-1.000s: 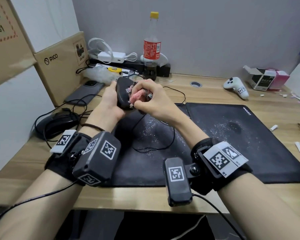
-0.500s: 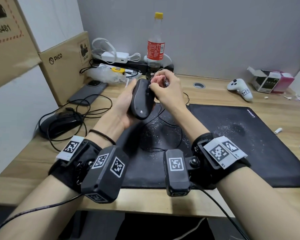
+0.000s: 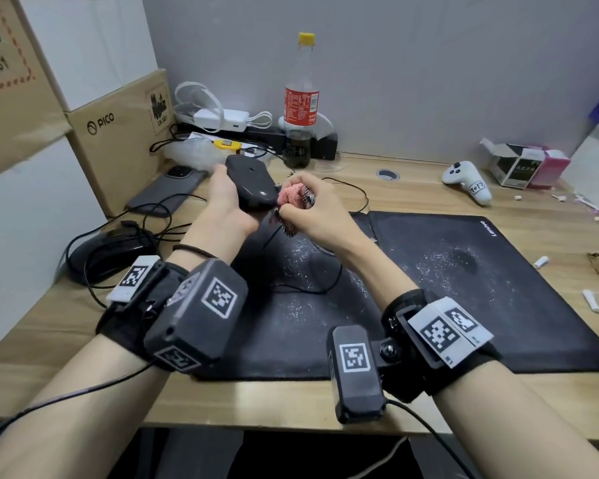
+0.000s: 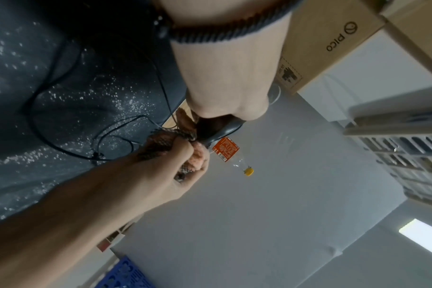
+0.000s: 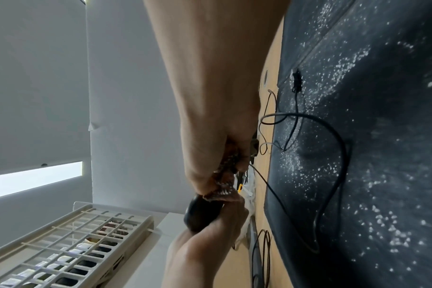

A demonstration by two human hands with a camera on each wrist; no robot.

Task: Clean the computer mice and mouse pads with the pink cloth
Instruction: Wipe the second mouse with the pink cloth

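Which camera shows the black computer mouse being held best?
Head view: the black computer mouse shows nearly whole in the left hand. Left wrist shows only a dark sliver; right wrist, one rounded end.

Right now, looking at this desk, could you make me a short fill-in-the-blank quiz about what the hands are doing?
1. The left hand holds a black ____ above the desk.
2. The right hand grips a bunched ____ cloth against it.
3. The mouse pads are speckled with ____ crumbs.
4. The bottle at the back has a ____ cap.

Missing words: mouse; pink; white; yellow
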